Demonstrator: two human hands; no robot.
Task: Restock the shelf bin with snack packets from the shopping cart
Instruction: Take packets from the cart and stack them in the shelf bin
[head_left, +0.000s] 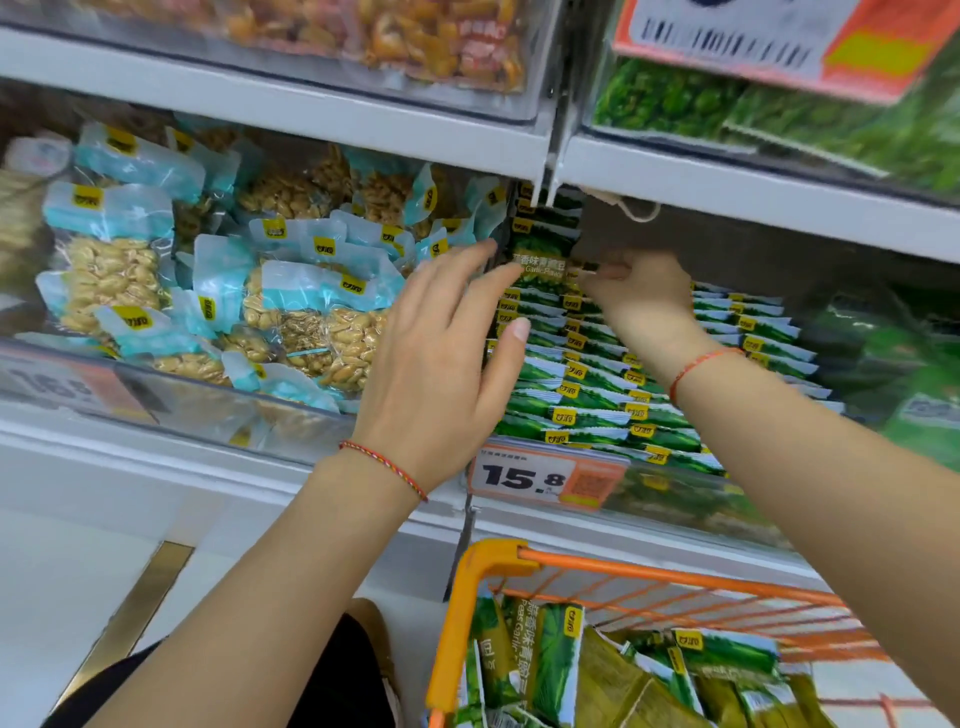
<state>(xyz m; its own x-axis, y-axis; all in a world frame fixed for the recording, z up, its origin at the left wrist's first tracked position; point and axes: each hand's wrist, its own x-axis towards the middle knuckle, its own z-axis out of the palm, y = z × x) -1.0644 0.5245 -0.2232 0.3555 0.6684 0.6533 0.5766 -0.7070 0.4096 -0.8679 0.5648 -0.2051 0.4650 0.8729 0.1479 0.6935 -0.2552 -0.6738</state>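
One orange shopping cart (519, 558) is seen at lower right, green snack packets (550, 670) heaped inside. Mid-frame, the left hand (441, 364) is spread wide against the shelf bin (675, 499); one upright packet (540, 260) is pinched by the right hand (641, 301) behind two rows.

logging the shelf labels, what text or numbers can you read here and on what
"15.8": orange price tag on the bin front.
"Garlic Flavor": upright green packet between the left hand and right hand.
"Peas Garlic": packet in the orange cart.
Yellow logos, barcode sign, left price tag: unreadable.
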